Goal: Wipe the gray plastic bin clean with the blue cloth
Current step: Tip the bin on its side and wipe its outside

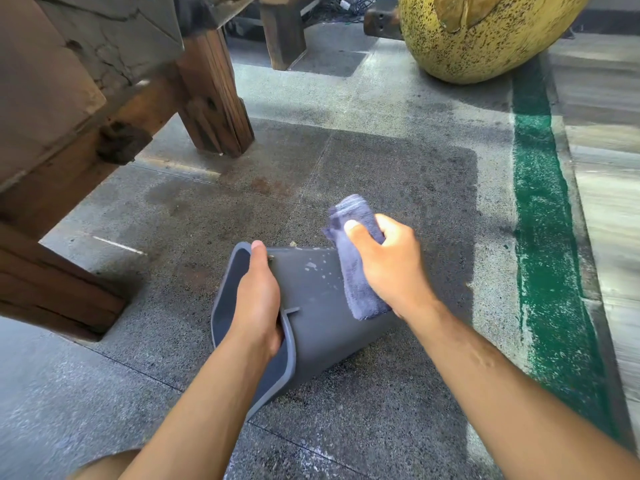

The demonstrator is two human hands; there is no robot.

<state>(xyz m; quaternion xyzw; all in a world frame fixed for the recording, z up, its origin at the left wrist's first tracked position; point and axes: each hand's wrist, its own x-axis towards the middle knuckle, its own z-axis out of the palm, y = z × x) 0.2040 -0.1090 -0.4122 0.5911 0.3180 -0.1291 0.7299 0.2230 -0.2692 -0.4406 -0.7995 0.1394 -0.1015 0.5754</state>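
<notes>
Speckled grey terrazzo floor (381,161) is filling most of the view, with a worn green painted stripe (543,216) running along its right side and pale wood-look flooring lying beyond that. Heavy wooden furniture (114,98) with thick, cracked legs is standing at the upper left, and a large yellow speckled rounded object (481,32) is sitting on the floor at the upper right, with tangled cables showing behind it.

Low in the centre, the gray plastic bin (318,317) is lying tipped on its side, its open mouth facing left and its outer wall turned upward; it looks to be held just above the floor, though whether its far end is touching the ground cannot be told. The left hand (258,299) is grasping the bin at its rim, the thumb lying along the outside edge and the fingers curling inside the opening. Small pale spots and a smear are showing on the bin's upper wall, near its far edge.

The right hand (391,261) is gripping the folded blue cloth (353,258), thumb on top and fingers wrapped behind it. The cloth is hanging down over the bin's wall near the base end, touching the plastic just right of the pale spots. Both bare forearms are reaching in from the bottom of the view.
</notes>
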